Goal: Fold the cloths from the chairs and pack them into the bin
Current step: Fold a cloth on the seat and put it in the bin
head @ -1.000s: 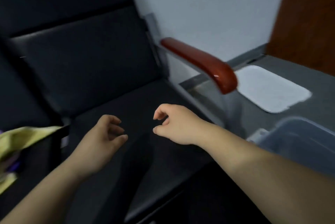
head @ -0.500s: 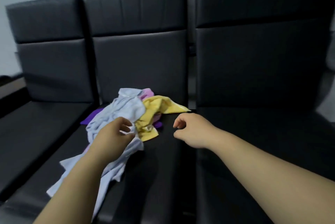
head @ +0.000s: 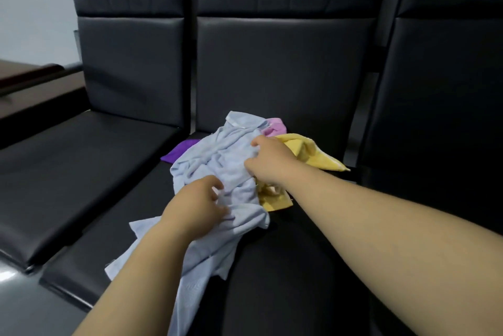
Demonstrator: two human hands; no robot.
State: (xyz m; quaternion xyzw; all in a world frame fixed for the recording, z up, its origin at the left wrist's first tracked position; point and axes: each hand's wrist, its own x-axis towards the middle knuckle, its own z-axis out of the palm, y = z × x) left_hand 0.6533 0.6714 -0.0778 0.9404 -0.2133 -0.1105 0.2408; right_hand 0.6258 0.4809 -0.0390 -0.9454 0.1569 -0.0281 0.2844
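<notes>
From my head camera I look down on a row of three black padded chairs set side by side against a pale wall (head: 32, 9). The cloths lie in a loose heap on the seat of the middle chair (head: 285, 267), towards its back and left half.

On top is a light blue cloth (head: 217, 161), crumpled, with its near end trailing forward over the front edge of the seat under my left forearm. A yellow cloth (head: 318, 156) lies beneath it on the right side, one corner pointing towards the right chair (head: 435, 118) and another fold showing just below my right wrist. A pink cloth (head: 276, 126) peeps out at the back of the heap, touching both the blue and the yellow. A purple cloth (head: 179, 149) shows at the left, mostly covered by the blue one.

My left hand (head: 196, 205) rests on the near part of the blue cloth, fingers curled and bunching a fold of it. My right hand (head: 268, 161) lies further back, its fingers bent and pinching the blue cloth near its right edge, above the yellow one.

The left chair (head: 81, 158) has a bare seat. Grey floor (head: 27, 308) shows at the lower left.
</notes>
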